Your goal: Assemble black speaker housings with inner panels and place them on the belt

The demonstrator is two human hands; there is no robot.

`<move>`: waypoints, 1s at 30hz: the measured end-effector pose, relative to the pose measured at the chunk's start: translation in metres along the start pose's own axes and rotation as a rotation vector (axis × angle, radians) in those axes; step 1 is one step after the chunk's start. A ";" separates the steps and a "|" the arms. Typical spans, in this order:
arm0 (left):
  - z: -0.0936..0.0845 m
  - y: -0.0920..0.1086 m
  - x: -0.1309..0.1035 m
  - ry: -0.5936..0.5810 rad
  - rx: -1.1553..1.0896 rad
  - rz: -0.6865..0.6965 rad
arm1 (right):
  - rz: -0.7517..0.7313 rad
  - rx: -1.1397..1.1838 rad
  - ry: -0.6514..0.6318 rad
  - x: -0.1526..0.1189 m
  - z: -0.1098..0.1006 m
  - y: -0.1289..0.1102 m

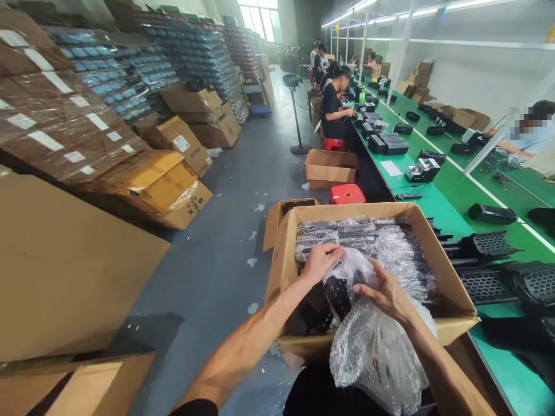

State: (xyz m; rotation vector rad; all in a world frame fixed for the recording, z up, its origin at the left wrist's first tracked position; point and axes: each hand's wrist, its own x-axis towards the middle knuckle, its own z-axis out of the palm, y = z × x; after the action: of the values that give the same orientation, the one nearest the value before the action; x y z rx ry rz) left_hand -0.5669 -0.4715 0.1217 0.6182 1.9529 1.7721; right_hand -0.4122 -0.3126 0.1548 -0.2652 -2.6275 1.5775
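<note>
Over a large open cardboard box [288, 254], my two hands hold a black perforated plastic part [339, 296] partly covered by a clear plastic bag [353, 260]. My left hand [321, 263] pinches the bag's far left edge. On the other side, my right hand [384, 289] grips the bag, its thumb pointing towards the black part. Rows of black parts in bubble wrap [399, 254] fill the back and right of the box. Unwrapped black parts [315, 312] lie at its near left. A bunch of clear wrap [377, 352] hangs below my right wrist over the box's front edge.
Black perforated housings [489, 286] lie on the green workbench [455, 219] at right. A red stool [347, 195] and another cardboard box [332, 169] stand beyond my box. Stacked cartons [65, 110] line the left. Several people sit along the bench, one [336, 107] nearer.
</note>
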 end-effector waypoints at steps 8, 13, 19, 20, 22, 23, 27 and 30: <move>-0.024 0.007 -0.005 -0.272 -0.025 0.009 | 0.177 -0.066 0.153 0.001 -0.004 0.025; -0.035 0.004 -0.012 -0.414 0.143 0.138 | 0.225 0.040 0.140 -0.003 -0.013 0.022; -0.012 0.005 0.001 -0.255 0.219 0.228 | 0.207 0.205 -0.162 -0.004 -0.016 0.007; -0.003 0.004 0.003 -0.264 0.221 0.229 | 0.190 0.205 -0.202 -0.003 -0.014 0.004; 0.016 0.001 0.005 -0.289 0.215 0.215 | 0.132 0.220 -0.230 0.000 -0.011 -0.001; 0.024 -0.002 0.006 -0.293 0.211 0.200 | 0.108 0.244 -0.224 0.000 -0.010 -0.002; 0.038 -0.017 0.007 -0.242 0.219 0.143 | 0.184 0.390 -0.178 -0.007 -0.012 0.000; 0.025 -0.022 0.003 -0.306 0.231 0.127 | 0.244 0.368 -0.030 -0.020 -0.012 0.015</move>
State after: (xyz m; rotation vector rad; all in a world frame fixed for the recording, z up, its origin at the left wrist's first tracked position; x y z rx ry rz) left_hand -0.5554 -0.4510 0.0976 1.0456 1.9486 1.4279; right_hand -0.3894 -0.2989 0.1476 -0.5559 -2.3317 2.1129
